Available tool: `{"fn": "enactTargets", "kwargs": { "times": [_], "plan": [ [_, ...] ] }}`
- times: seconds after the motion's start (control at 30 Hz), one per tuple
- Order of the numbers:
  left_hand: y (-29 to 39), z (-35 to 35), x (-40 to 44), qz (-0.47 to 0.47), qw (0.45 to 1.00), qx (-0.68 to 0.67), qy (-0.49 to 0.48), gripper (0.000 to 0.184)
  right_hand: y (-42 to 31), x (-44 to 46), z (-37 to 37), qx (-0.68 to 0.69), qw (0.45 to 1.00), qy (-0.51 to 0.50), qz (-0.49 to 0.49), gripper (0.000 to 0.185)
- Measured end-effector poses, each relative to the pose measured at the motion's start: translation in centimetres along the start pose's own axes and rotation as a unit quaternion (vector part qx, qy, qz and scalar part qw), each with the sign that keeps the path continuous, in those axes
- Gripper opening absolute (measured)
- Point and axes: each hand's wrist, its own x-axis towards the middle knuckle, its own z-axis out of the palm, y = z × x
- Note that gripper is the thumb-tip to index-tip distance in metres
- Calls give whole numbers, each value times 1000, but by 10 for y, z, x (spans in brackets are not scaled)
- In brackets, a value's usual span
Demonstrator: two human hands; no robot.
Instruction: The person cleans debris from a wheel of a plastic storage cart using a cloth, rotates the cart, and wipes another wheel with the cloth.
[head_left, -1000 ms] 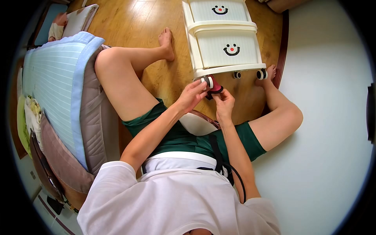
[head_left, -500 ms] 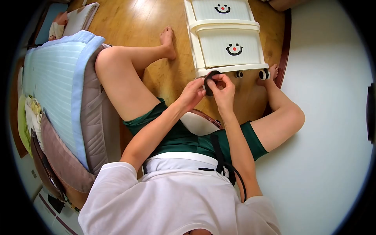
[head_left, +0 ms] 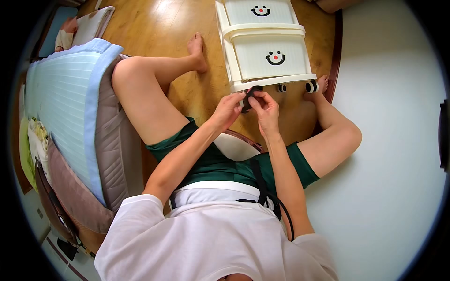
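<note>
Below the near edge of a white drawer unit [head_left: 271, 56] with smiling faces on its drawers, my two hands meet at a small dark strap-like piece [head_left: 249, 99]. My right hand [head_left: 266, 111] pinches the dark piece between thumb and fingers. Close against its left side is my left hand [head_left: 228, 110], fingers closed at the unit's near left corner; what they hold there is hidden. A black-and-white caster [head_left: 311, 86] shows under the unit's right corner, and another caster [head_left: 281, 88] sits further left.
My bare legs spread on both sides of the unit on the wooden floor [head_left: 173, 28]. At the left stands a bed with a pale blue striped cover [head_left: 65, 107] and cushions. A white wall [head_left: 389, 140] rises on the right. A black cable hangs by my waist.
The dark piece has turned between my hands; the red part and white wheel seen there a second ago are now mostly covered. My right hand has moved up closer to the unit's edge.
</note>
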Motion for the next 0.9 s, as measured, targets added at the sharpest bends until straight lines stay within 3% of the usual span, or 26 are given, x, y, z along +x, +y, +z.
{"fn": "enactTargets", "kwargs": {
  "times": [0.17,0.4,0.6,0.7,0.77,0.9],
  "plan": [
    [0,0,-1,-1,1000,-11,-17,23,24,-5,-21,-68,987,-27,-145,16],
    [-4,1,6,9,999,-32,-2,25,48,-5,-35,-69,995,12,-74,15],
    [-7,-5,5,-19,1000,-13,-2,34,14,-16,-13,67,990,95,-85,10],
    [-11,-12,9,-31,999,-12,-20,35,-6,-13,4,-63,994,58,-73,10],
    [-16,-24,10,-18,998,-45,-26,31,1,-5,13,-274,942,70,-181,14],
    [-9,-11,5,-20,1000,-5,-22,29,18,-6,9,-181,960,60,-203,19]
  ]
}}
